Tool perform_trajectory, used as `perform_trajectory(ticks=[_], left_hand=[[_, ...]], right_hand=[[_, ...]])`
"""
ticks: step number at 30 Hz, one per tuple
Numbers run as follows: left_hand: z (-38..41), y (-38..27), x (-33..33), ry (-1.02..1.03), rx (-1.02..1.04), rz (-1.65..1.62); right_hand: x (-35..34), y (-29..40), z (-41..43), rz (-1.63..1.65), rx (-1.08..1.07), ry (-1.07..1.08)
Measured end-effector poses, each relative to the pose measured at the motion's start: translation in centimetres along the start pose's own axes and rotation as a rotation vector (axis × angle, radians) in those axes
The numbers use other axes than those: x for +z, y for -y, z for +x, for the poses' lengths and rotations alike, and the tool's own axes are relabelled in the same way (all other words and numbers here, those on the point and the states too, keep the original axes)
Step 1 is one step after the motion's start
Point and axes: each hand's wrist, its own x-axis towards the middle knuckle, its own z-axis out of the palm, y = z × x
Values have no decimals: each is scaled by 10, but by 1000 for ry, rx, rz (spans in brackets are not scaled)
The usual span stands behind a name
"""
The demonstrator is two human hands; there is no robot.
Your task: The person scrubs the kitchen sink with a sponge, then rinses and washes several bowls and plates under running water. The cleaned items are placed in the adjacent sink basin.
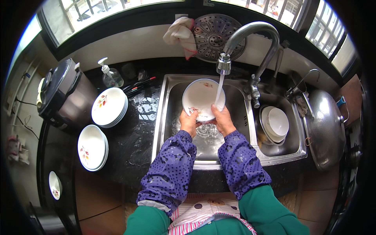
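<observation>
Both hands hold a white bowl [202, 98] with a leaf pattern and a blue rim above the large basin of a stainless steel sink [157, 129]. My left hand [189, 122] grips its lower left edge, thumb inside. At the lower right edge is my right hand [222, 119], its thumb on the rim. The bowl is tilted so its inside faces me. Water [219, 88] runs from the chrome faucet [223, 64] into the bowl's right side. Below, water lies on the basin floor around the drain [207, 130].
Stacked leaf-patterned dishes [108, 105] and stacked bowls [91, 147] stand on the wet black counter [132, 138] at left, near a soap pump bottle [112, 77] and a rice cooker [70, 91]. Nested white bowls [277, 122] sit in the small basin. A large metal lid [324, 132] leans at right.
</observation>
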Motion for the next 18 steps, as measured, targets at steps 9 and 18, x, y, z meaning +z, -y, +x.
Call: perform_trajectory(ticks=[9,18], left_hand=[[10,5,-20,115,344,-16],[-27,-60,-11,77,664,412]], right_hand=[[-14,-18,5,-174,-45,-37],[20,7,-24,-302,44,43]])
